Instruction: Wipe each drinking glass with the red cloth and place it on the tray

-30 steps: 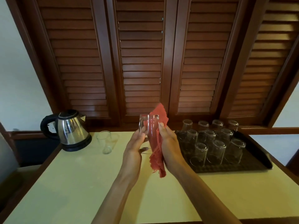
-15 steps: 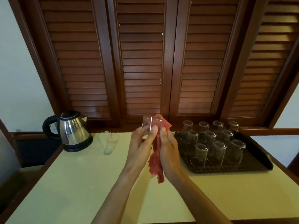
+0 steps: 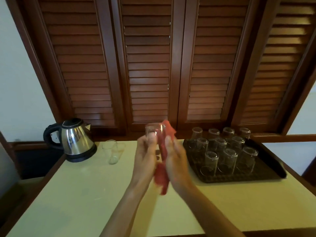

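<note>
My left hand [image 3: 145, 156] grips a clear drinking glass [image 3: 153, 131], held bottom up above the table's middle. My right hand [image 3: 176, 156] presses the red cloth [image 3: 162, 147] against the glass's right side; the cloth's tail hangs down between my wrists. Both hands are blurred. One more clear glass [image 3: 111, 151] stands upright on the table by the kettle. The dark tray [image 3: 266, 170] at the right holds several glasses [image 3: 227, 159] upside down in rows.
A steel electric kettle [image 3: 75, 139] with a black handle stands at the table's back left. The pale yellow table [image 3: 77, 194] has wooden edges. Dark louvred wooden shutters [image 3: 148, 65] rise right behind it.
My hands have closed in around the glass and cloth. The cloth's top corner, sticking up high a second ago, is bunched lower against the glass. The view shifted slightly.
</note>
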Tool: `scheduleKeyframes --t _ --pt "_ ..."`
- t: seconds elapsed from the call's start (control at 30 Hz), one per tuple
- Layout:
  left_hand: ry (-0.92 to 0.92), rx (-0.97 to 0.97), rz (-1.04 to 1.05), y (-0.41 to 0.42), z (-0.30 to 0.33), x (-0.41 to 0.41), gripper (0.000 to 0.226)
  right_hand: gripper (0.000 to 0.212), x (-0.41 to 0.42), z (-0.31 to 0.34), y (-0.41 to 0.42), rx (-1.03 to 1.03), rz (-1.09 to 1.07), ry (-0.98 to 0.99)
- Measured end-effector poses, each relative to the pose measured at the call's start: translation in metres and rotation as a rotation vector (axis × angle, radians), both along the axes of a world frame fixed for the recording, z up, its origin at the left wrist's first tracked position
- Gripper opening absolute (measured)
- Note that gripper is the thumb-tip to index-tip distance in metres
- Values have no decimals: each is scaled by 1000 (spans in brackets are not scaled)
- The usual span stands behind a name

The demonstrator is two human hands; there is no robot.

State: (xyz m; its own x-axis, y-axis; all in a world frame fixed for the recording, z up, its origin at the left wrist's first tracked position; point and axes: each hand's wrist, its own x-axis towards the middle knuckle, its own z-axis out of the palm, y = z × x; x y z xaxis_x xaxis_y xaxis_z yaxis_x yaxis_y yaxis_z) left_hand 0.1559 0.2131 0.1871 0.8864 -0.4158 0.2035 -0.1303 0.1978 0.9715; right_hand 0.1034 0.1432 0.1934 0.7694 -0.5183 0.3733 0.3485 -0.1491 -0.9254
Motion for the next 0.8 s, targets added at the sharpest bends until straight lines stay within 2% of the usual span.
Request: scheduleKeyframes --t 0.1,0.23,0.37,0.43,0.53,0.6,0.7,0.8 --pt "-28 53 -11 1 0 1 64 33 3 7 -13 149 27 21" --pt "8 -87 93 3 15 21 46 36 -10 -12 10 141 98 91" --pt "-100 -14 46 0 4 -6 27 39 1 5 -16 245 62 57" --pt "-112 -1 97 -2 2 -5 30 40 -1 0 -12 224 55 59" --pt "-102 -36 150 0 14 14 54 39 -15 -16 9 262 104 93" --pt "-137 2 157 2 9 14 59 34 -11 -13 3 267 84 54" --pt "-207 44 124 -3 -7 -5 54 36 1 8 -18 303 22 8" --pt "-169 9 121 -11 -5 8 34 36 0 -2 -9 188 18 26"
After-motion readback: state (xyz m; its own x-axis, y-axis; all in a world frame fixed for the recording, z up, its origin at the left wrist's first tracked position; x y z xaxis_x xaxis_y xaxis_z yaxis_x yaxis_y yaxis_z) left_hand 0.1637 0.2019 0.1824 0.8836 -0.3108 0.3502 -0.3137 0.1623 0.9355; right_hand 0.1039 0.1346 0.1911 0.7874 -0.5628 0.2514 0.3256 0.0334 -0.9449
